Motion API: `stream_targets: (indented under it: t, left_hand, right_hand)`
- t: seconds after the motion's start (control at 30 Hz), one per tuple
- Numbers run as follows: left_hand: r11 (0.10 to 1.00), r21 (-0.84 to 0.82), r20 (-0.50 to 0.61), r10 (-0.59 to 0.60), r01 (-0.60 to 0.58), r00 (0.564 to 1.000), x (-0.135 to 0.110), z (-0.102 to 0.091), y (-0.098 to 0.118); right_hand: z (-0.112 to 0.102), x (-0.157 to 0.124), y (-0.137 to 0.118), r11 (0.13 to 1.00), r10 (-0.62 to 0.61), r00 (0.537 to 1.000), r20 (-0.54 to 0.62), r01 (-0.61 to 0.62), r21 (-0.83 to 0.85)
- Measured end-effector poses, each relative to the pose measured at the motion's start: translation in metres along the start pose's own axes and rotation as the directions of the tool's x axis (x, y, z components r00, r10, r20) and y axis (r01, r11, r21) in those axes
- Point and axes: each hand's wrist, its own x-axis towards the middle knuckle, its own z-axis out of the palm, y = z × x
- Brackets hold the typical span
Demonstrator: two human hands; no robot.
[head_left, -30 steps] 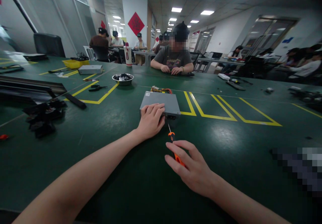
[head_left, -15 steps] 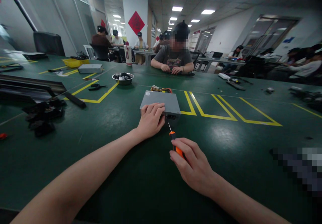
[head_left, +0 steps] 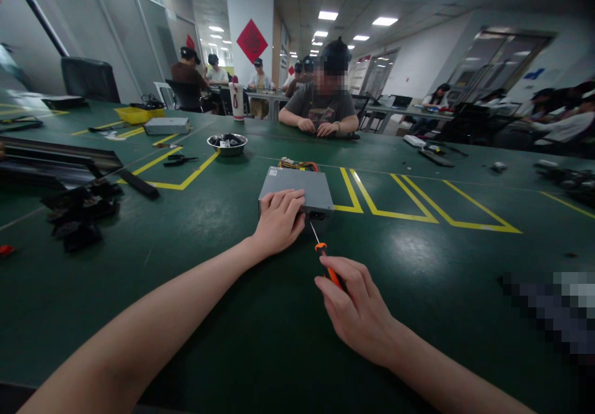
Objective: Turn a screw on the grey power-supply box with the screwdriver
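Observation:
A flat grey metal box (head_left: 302,188) with coloured wires (head_left: 297,165) at its far end lies on the green table (head_left: 223,290). My left hand (head_left: 277,220) rests on the box's near left corner, fingers curled over its edge. My right hand (head_left: 357,308) is closed round an orange-handled screwdriver (head_left: 325,265). Its thin shaft points at the box's near face, close to a dark socket there.
A metal bowl (head_left: 227,144) of dark parts, pliers (head_left: 180,161), a grey case (head_left: 166,126) and a yellow tray (head_left: 134,115) lie at the back left. Black parts (head_left: 79,209) are heaped at left. A person (head_left: 320,107) sits opposite; others work further back. Yellow tape lines (head_left: 418,206) cross the table.
My right hand closed its fingers round the screwdriver and brought its tip a little nearer the box. My left hand stayed put.

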Motion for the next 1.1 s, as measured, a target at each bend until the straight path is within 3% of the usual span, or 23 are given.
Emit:
stream_targets:
  t: [0.1, 0.37, 0.93, 1.1]
  left_hand:
    - [1.000, 0.003, -0.002, 0.003, -0.003, 1.000, 0.000, 0.000, 0.000]
    - [1.000, 0.006, -0.003, 0.006, -0.006, 1.000, 0.000, -0.001, 0.000]
    - [1.000, 0.006, 0.003, 0.002, -0.002, 1.000, 0.000, 0.001, 0.000]
    - [1.000, 0.002, -0.001, 0.003, -0.003, 1.000, 0.000, 0.001, -0.001]
  right_hand:
    - [0.000, 0.001, -0.001, 1.000, -0.025, 1.000, 0.010, 0.025, 0.009]
    - [-0.002, 0.007, -0.001, 0.995, 0.043, 0.995, -0.088, -0.051, -0.090]
    - [-0.001, 0.002, 0.002, 0.999, -0.035, 0.998, -0.059, 0.033, -0.040]
    - [-0.001, 0.004, -0.001, 0.997, -0.079, 0.997, 0.009, 0.079, -0.016]
